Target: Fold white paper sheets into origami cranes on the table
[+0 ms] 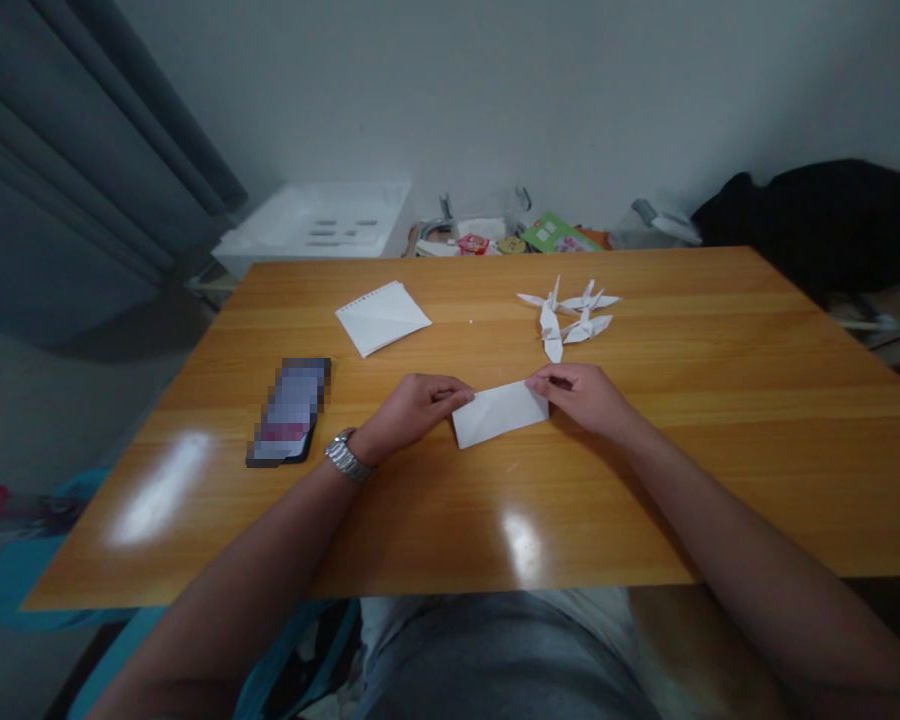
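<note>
2 hands (412, 410), 1 folded ppr (502, 413), 3 cranes (550, 328), 1 ph (291, 410).

Here I am, facing a pale wall (495, 100), a grey curtain (97, 150) draping down on my left, dim floor (22, 400) below it, and before me the glossy wooden table (765, 400), two white glares (161, 490) blazing off its top!

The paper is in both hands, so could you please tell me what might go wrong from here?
The paper is held near both ends by the left hand and right hand; uneven pressure might crease it. The nearest crane is just beyond the right hand, which could knock it. The phone lies near the watch, so sliding the left hand outward might bump it.
</note>
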A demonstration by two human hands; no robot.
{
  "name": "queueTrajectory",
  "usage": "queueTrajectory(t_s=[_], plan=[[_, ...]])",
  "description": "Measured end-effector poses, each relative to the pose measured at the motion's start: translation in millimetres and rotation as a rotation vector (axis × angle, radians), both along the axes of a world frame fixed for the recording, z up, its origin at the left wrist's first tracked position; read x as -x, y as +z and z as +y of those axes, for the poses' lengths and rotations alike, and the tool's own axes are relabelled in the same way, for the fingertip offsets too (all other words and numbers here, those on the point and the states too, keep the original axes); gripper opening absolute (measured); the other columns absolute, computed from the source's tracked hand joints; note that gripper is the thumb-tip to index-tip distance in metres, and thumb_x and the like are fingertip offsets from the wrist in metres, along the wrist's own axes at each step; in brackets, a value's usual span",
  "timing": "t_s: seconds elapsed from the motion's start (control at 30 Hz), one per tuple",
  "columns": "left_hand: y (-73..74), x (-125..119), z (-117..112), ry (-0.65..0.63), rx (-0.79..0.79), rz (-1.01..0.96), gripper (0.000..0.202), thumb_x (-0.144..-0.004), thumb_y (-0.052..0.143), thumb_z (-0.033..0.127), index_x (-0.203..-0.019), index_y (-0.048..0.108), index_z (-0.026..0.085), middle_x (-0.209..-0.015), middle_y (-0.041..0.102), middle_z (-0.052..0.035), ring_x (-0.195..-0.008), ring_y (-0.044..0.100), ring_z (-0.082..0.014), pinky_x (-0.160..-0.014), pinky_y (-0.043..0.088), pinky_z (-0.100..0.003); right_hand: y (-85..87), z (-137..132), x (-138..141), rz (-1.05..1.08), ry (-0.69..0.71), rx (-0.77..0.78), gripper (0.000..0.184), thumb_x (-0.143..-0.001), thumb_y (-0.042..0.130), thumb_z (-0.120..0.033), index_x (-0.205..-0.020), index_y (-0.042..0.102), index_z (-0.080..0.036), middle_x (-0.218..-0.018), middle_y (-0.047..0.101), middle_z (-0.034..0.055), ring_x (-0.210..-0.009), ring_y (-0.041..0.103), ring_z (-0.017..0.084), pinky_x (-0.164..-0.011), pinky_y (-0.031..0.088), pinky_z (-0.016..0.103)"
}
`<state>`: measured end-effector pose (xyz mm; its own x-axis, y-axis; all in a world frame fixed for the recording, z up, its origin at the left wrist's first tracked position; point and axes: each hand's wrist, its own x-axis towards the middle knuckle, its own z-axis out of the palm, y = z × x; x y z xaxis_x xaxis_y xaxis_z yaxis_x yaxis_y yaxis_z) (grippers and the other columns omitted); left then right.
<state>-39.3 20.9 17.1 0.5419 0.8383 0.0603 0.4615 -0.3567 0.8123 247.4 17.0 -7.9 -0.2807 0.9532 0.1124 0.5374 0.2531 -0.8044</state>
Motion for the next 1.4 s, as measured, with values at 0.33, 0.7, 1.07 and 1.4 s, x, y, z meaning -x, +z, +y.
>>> queueTrajectory(t_s=[0.33,0.7,1.07,1.4], plan=[[-2.8,2.8,2.8,-0.043,-0.018,0.033,0.043,-0.104,0.046,0.048,-0.104,0.075,0.016,-0.099,0.077,-0.0050,-0.087,0.071,-0.0177,-0.076,0.053,-0.026,-2.5,1.6,0.5,-0.043,-0.008,-0.011,0.036,-0.096,0.056,-0.047,-0.092,0.076,-0.017,-0.090,0.078,0.0067,-0.078,0.067,0.022,-0.069,0.048,0.031],[-5.3,-2.6,-1.6,-0.019,-0.356,0.150,0.035,-0.106,0.042,0.033,-0.130,0.063,0.017,-0.129,0.067,-0.0107,-0.120,0.062,-0.0225,-0.108,0.048,-0.039,2.2,-2.9,6.9,-0.153,-0.062,-0.078,0.032,-0.096,0.056,-0.043,-0.086,0.075,-0.019,-0.081,0.076,0.0042,-0.069,0.065,0.019,-0.062,0.043,0.029],[-20.9,-16.9,-17.2,-0.237,-0.479,0.412,0.050,-0.104,0.051,0.038,-0.151,0.046,0.020,-0.154,0.049,-0.0142,-0.139,0.050,-0.0276,-0.117,0.040,-0.047,-0.3,-2.2,10.6,-0.262,-0.029,-0.195,0.026,-0.098,0.057,-0.034,-0.095,0.078,-0.019,-0.096,0.078,0.0092,-0.088,0.071,0.024,-0.080,0.050,0.035],[-18.2,-16.8,-15.2,-0.194,-0.506,0.441,0.049,-0.104,0.048,0.046,-0.144,0.054,0.018,-0.153,0.051,-0.0120,-0.143,0.045,-0.0276,-0.121,0.032,-0.045,-1.8,-3.1,3.5,-0.275,0.190,-0.341,0.024,-0.100,0.057,-0.032,-0.107,0.078,-0.021,-0.099,0.071,0.0101,-0.091,0.065,0.023,-0.084,0.052,0.038]])
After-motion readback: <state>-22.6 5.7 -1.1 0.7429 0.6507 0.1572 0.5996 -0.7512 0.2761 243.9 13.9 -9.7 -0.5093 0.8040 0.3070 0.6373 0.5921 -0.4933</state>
